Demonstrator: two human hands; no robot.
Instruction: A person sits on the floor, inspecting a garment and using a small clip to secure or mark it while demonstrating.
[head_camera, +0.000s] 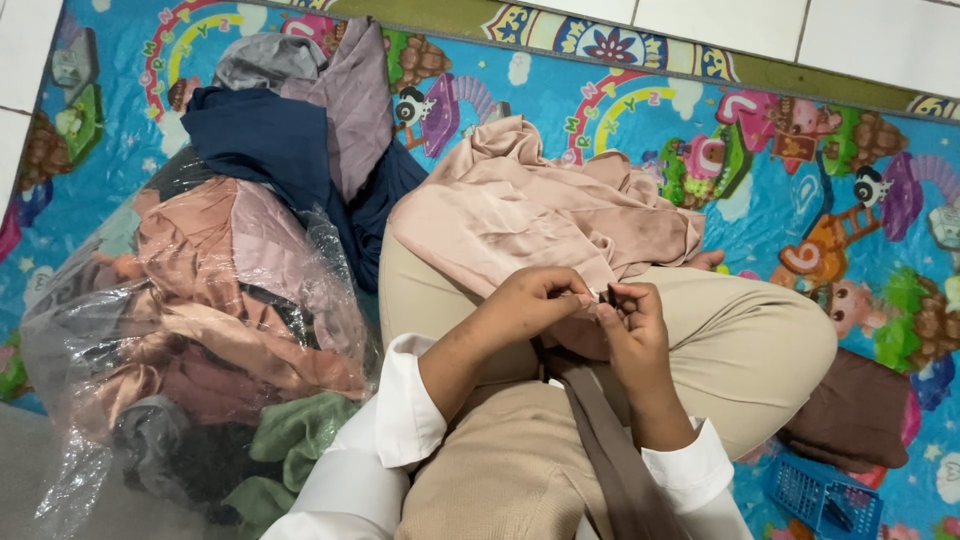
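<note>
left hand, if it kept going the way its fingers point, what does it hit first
Most likely the right hand: the left hand points rightward, fingertips almost meeting it over the pink cloth. Depth is unclear.

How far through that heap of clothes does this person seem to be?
Nothing looks finished: no folded or sorted stack shows on the colourful play mat. In hand: the left hand and right hand pinch an edge of the pale pink fabric lying on the lap. Left: the clear plastic bag bulges with crumpled garments, and a navy blue cloth and mauve cloth lie loose beside it.
</note>
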